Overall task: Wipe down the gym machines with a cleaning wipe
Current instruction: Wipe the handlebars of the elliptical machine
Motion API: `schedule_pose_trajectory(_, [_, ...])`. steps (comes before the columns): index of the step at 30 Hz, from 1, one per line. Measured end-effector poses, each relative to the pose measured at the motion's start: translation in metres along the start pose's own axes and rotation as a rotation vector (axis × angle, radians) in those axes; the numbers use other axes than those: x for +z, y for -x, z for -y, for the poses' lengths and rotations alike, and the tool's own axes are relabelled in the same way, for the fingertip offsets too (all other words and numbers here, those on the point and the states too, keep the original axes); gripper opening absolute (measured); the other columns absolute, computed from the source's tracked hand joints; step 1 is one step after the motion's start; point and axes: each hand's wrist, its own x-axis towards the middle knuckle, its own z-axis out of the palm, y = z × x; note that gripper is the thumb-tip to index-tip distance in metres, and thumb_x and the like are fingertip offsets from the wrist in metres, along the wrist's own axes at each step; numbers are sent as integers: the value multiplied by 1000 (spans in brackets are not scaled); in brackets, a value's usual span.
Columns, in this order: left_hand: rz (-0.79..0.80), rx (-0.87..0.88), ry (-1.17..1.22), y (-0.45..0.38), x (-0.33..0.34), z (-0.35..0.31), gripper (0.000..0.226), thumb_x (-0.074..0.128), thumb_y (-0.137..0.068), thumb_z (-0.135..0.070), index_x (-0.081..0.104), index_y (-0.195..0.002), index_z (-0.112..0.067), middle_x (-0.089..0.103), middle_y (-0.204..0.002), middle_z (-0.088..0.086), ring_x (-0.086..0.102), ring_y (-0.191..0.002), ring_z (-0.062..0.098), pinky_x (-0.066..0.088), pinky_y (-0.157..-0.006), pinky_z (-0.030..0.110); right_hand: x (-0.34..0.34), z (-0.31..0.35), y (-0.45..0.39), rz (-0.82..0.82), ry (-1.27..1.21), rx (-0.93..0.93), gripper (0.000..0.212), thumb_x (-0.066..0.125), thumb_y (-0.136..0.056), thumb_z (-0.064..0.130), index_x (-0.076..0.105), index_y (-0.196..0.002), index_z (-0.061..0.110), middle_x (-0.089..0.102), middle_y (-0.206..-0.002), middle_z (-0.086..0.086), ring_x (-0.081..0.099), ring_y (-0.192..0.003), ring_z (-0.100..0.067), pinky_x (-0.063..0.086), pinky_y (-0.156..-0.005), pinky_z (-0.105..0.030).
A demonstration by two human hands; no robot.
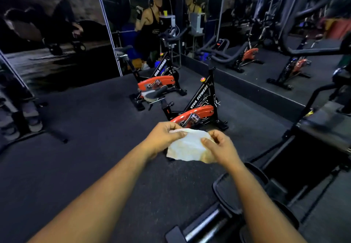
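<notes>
Crumpled white wipe (pixel 188 147) between hands

Dim, edge-blurred wide-angle view.

pale yellowish-white wipe (pixel 187 146); 2 black exercise bikes (pixel 197 100) with red-orange guards; dark grey floor (pixel 85 128).

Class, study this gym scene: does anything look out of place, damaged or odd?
Nothing stands out. Both spin bikes stand upright on the dark floor, and the left hand and right hand hold the wipe between them.
</notes>
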Motion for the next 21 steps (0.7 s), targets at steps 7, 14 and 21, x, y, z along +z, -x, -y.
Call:
schedule_pose_trajectory(7, [273,114,-92,-121,-47,-23,8,77,-88,-13,78,-95,-12,77,-88,3,68,-78,9,53,-72,24,34,19,-95,250,-44,36,48,76,-90,38,60,-134,27,69,-125,2,65,-115,-13,54,-99,-38])
schedule_pose_trajectory(14, [448,-115,462,-221,-65,46,58,71,-87,-58,65,-129,-19,72,-121,5,67,-109,23,49,-92,40,73,14,-176,-249,-345,176,16,69,-96,25,71,-105,11,76,-101,-14,73,-92,-34,58,-79,-48])
schedule_pose_trajectory(21, [550,-77,453,-313,-54,50,24,71,-93,-26,73,-109,-9,78,-104,11,73,-97,30,55,-87,42,104,19,-245,-677,-524,269,11,65,-97,15,69,-92,6,74,-88,-13,67,-81,-27,53,-71,-38])
